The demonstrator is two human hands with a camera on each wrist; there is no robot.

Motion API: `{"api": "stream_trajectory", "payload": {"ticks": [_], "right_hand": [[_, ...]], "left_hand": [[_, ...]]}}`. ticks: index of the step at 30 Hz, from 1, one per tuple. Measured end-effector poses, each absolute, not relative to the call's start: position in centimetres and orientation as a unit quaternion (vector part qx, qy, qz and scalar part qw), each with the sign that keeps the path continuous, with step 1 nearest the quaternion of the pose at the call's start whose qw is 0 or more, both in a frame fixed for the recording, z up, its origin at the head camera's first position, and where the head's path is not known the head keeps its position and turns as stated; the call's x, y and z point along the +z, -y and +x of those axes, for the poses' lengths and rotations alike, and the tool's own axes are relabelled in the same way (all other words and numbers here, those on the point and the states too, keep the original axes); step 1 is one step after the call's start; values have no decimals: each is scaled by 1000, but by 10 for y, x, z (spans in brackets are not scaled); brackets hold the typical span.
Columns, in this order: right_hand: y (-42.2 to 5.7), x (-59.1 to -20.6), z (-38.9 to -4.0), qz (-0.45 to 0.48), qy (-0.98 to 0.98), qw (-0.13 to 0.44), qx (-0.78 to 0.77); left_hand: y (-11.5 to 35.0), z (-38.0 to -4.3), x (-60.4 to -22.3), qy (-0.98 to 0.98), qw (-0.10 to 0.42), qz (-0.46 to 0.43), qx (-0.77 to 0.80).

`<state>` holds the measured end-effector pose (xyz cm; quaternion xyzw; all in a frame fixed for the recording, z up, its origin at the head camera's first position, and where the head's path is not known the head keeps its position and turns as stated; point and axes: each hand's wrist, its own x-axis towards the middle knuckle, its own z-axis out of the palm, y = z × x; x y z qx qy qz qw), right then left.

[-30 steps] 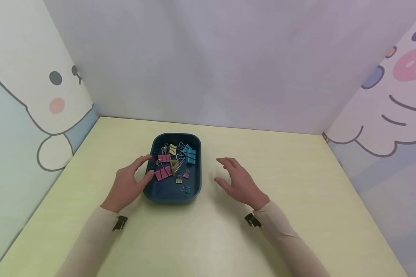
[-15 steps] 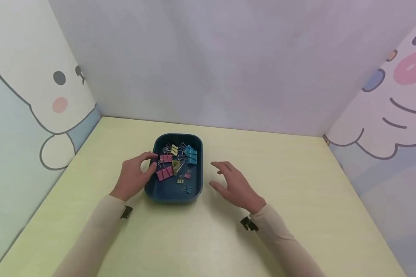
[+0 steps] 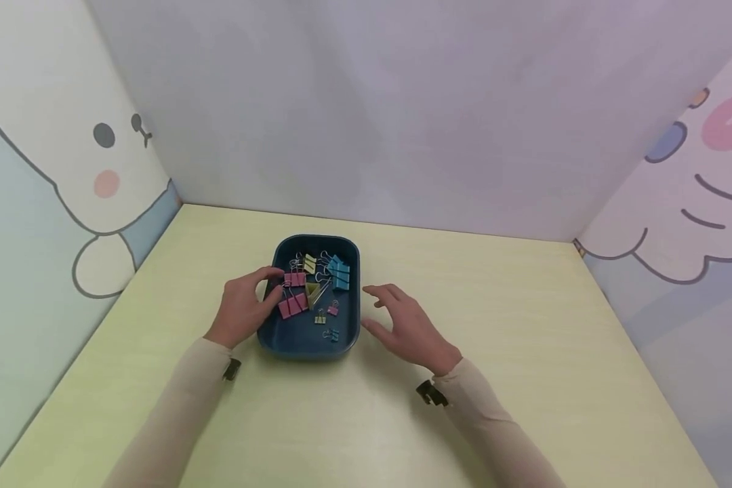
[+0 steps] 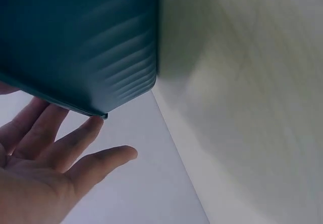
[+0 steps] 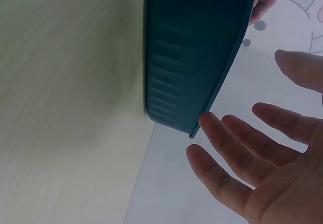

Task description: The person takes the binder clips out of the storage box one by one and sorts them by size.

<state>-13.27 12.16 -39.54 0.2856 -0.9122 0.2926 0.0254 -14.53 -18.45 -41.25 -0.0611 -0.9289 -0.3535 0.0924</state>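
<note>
A dark blue tray (image 3: 295, 340) holds several binder clips. Large pink clips (image 3: 293, 306) lie on its left side, blue clips (image 3: 339, 274) at the back right and a yellow clip (image 3: 309, 263) at the back. Toward the front are a small yellow clip (image 3: 320, 318), a small pink clip (image 3: 333, 309) and a small blue clip (image 3: 333, 335). My left hand (image 3: 239, 310) reaches over the left rim, fingers and thumb apart; a fingertip appears to touch the rim in the left wrist view. Just right of the tray, my right hand (image 3: 410, 331) hovers with spread fingers, holding nothing.
The tray stands on a pale yellow table (image 3: 524, 339). A plain light wall (image 3: 372, 122) closes off the back, and side panels with cartoon figures (image 3: 106, 183) flank the table. Bare tabletop extends right of the right hand.
My left hand has moved right, its fingertips now over the tray's left rim. The right hand has come left, nearer the tray. The clips lie as before.
</note>
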Motion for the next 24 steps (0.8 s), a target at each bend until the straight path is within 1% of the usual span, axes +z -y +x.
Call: {"api": "stream_trajectory", "payload": {"ticks": [2,8,12,14,16,18,22,24], "right_hand": [[-120,-393,-133,287,911,27,293],[-115,-389,-133,282,911,6,301],[-111,-385,-138,307,905,16,294],[-106,-380,-143,323,899,11,295],[-97,-374,-150,344,890,-6,297],[-87,-368,-159,361,881,-37,303],[-62,-360,-180,388,867,-93,299],[-50,-357,-189,392,869,-107,283]], "left_hand": [[183,-147,-414,931,90,-62,-349],[180,-148,-413,936,82,-55,-337],[182,-144,-410,930,102,-44,-349],[184,-142,-409,924,114,-30,-365],[188,-140,-409,917,120,-15,-380],[191,-138,-410,912,117,0,-392],[196,-135,-414,913,95,8,-398],[197,-134,-415,914,85,4,-396]]}}
